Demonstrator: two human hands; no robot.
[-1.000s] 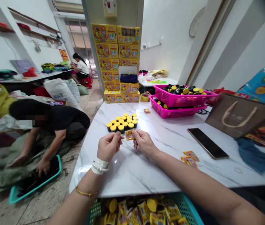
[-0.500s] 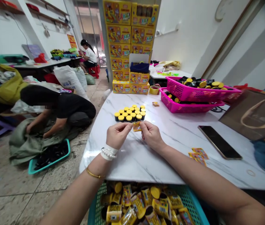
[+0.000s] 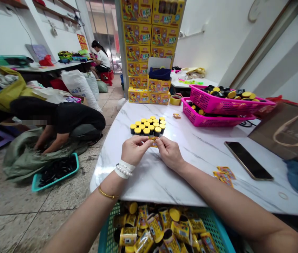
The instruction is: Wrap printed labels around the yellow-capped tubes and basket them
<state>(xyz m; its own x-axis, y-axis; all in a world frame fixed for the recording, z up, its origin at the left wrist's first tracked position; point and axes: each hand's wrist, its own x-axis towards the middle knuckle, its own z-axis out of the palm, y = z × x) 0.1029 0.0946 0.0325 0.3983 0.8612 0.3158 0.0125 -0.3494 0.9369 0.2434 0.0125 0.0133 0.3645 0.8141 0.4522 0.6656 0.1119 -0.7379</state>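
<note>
Above the white table (image 3: 188, 138), which carries capped pots (image 3: 146, 124), left hand (image 3: 133, 151) and right hand (image 3: 170, 153) together pinch one yellow label (image 3: 153, 141). Step in hand: apparently label handling; next move calls for even fingertip pressure.

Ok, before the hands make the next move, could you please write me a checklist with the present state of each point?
1. Right hand pinches the label: ok.
2. Left hand at the label's other edge: ok.
3. Label opened up: cannot tell, fingers partly cover it.
4. Cups upright on table: ok.
5. Phone clear of both hands: ok.
</note>
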